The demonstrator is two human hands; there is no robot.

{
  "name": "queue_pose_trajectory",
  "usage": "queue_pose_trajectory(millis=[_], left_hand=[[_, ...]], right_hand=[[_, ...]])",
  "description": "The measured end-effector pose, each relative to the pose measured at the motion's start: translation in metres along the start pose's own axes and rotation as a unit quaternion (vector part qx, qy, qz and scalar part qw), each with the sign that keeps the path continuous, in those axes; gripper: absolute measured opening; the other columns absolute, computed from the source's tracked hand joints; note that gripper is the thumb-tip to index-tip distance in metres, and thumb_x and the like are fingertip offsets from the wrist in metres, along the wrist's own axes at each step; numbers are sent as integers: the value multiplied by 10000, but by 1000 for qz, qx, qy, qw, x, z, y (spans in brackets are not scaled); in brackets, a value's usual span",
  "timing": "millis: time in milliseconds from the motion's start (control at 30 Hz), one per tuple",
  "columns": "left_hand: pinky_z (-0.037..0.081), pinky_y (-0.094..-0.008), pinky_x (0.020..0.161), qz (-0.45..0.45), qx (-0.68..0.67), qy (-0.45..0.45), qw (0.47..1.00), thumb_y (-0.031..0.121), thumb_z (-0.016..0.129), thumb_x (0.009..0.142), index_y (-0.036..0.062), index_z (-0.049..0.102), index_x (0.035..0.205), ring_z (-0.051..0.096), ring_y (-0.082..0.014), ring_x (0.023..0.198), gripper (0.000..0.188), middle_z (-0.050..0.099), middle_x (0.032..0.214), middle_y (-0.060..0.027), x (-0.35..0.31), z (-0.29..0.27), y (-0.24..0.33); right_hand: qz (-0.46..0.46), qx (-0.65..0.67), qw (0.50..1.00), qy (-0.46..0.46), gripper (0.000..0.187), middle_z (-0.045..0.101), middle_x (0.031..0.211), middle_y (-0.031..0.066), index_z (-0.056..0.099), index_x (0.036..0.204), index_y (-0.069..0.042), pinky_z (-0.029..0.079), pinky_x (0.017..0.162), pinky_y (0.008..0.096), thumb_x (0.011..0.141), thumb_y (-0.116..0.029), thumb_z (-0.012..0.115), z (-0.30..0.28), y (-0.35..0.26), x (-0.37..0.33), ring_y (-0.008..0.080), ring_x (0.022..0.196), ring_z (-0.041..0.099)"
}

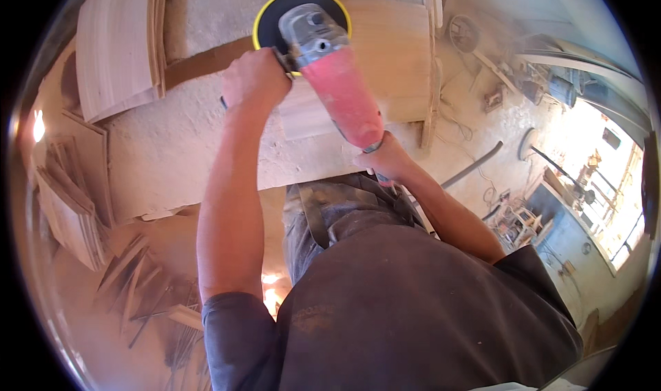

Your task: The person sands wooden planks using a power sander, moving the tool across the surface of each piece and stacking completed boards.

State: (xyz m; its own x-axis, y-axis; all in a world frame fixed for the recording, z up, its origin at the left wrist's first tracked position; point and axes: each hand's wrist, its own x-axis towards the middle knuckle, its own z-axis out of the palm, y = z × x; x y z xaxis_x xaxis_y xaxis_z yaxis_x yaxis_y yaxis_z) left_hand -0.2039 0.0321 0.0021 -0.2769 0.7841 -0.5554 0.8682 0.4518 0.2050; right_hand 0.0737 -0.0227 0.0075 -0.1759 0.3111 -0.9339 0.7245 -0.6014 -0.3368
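A red and grey angle polisher [344,91] with a round black pad [272,20], edged in yellow, is held over the workbench by both my hands. My left hand [256,79] is wrapped round its side handle near the head. Around the rear grip close to my waist, my right hand [391,160] is closed. Beneath the tool lies a flat wooden panel [396,60] with pale grain. The pad covers part of that panel's left end, and its underside is hidden, so I cannot tell whether it touches the wood.
Stacked wooden panels [117,46] sit at the bench's far left. The dusty workbench [186,136] spans the front. More boards [72,212] lean at the left, with wood scraps [134,281] on the floor below. Cables [458,122] and a dark hose [475,165] lie to the right.
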Motion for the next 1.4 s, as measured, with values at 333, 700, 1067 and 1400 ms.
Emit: queue_pose_trajectory(millis=[333,700,1067,1400], left_hand=[[560,-484,829,-42,-23,-27,999,213,714,792,90,731,956,708,-390,934,206,740,944,-189,-86,65,-19],[563,-499,834,-32,6,-57,998,238,719,780,103,733,986,713,-380,952,247,740,988,-189,-136,116,95],[564,-468,839,31,-2,-60,998,197,627,849,62,743,969,715,-383,959,214,742,970,-198,-142,129,161],[560,-504,807,-189,-66,20,980,246,730,785,101,755,985,709,-411,937,248,739,963,-213,-174,147,-5]], right_hand=[[-114,-115,987,6,397,732,977,180,692,1054,-2,534,852,408,715,-205,728,24,78,-22,318,950,700],[-64,-16,996,57,511,713,1085,237,687,1162,-28,529,914,436,713,-271,701,-29,189,-74,364,1052,686],[-40,0,998,39,440,735,951,123,669,1083,25,538,801,394,693,-168,737,-79,231,-81,247,893,699],[-122,-244,960,-57,396,703,1086,265,665,1139,-2,543,875,501,794,-187,605,-11,148,-36,414,1039,680]])
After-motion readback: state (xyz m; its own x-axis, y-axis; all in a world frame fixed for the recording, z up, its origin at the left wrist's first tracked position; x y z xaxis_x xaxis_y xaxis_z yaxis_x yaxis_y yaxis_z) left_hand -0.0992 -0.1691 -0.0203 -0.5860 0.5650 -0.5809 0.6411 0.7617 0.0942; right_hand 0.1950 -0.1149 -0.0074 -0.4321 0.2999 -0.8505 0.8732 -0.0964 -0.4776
